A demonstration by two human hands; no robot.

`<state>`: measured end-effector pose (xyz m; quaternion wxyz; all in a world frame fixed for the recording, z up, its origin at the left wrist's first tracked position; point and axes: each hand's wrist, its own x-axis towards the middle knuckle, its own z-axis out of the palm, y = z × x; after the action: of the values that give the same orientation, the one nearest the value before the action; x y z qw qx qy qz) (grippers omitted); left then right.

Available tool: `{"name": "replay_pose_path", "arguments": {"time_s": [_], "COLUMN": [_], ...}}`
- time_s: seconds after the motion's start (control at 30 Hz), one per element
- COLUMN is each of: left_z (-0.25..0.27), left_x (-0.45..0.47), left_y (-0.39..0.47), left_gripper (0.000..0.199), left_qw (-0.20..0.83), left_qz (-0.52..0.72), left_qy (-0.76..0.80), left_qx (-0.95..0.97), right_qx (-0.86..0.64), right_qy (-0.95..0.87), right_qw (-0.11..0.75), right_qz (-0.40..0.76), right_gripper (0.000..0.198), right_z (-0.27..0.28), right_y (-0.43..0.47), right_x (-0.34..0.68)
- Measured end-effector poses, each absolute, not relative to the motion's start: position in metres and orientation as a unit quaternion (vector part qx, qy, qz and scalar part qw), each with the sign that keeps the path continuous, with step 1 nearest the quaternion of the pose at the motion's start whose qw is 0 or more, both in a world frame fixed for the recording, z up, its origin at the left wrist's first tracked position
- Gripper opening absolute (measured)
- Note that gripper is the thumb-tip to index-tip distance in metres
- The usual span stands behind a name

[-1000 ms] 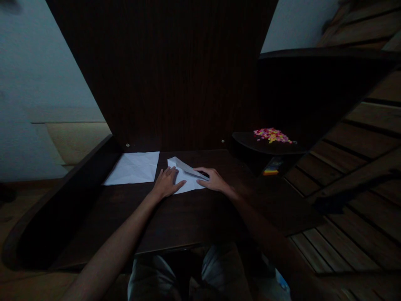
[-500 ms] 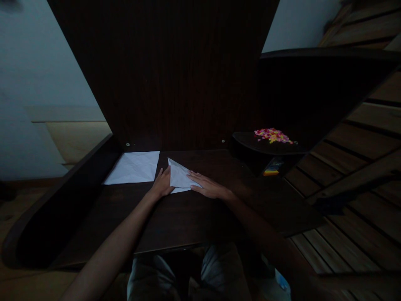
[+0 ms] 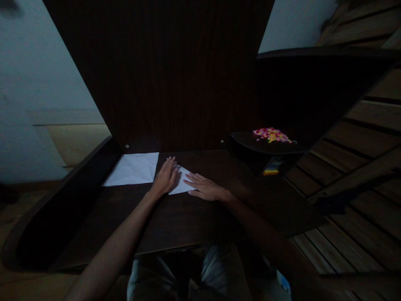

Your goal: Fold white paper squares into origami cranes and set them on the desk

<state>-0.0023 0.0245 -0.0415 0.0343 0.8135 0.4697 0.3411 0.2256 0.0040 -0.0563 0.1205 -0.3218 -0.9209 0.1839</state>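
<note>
On dark desk (image 3: pixel 188 221) near wall (image 3: pixel 46 75), paper (image 3: pixel 180 184).

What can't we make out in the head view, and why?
Head view: folded paper, partly covered by the left hand and right hand.
Head view: coloured pieces, too small to identify singly.
Head view: yellow-striped item, too small and dark to identify.
Head view: legs, cut off by the bottom edge.
</note>
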Motion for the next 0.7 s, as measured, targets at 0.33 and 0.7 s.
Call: {"name": "replay_pose_path", "arguments": {"time_s": [0.33, 0.7], "left_z": [-0.057, -0.056], "left_x": [0.001, -0.002], "left_y": [0.034, 0.035], "left_gripper": [0.056, 0.071], "left_qw": [0.045, 0.075], "left_qz": [0.138, 0.059], "left_qy": [0.454, 0.524], "left_qx": [0.879, 0.847], "right_qx": [-0.328, -0.411], "right_qy": [-0.917, -0.893], "right_qw": [0.102, 0.12], "right_qz": [0.202, 0.138], "right_gripper": [0.07, 0.066], "right_z": [-0.055, -0.064], "right_y": [0.005, 0.007], "right_x": [0.224, 0.223]}}
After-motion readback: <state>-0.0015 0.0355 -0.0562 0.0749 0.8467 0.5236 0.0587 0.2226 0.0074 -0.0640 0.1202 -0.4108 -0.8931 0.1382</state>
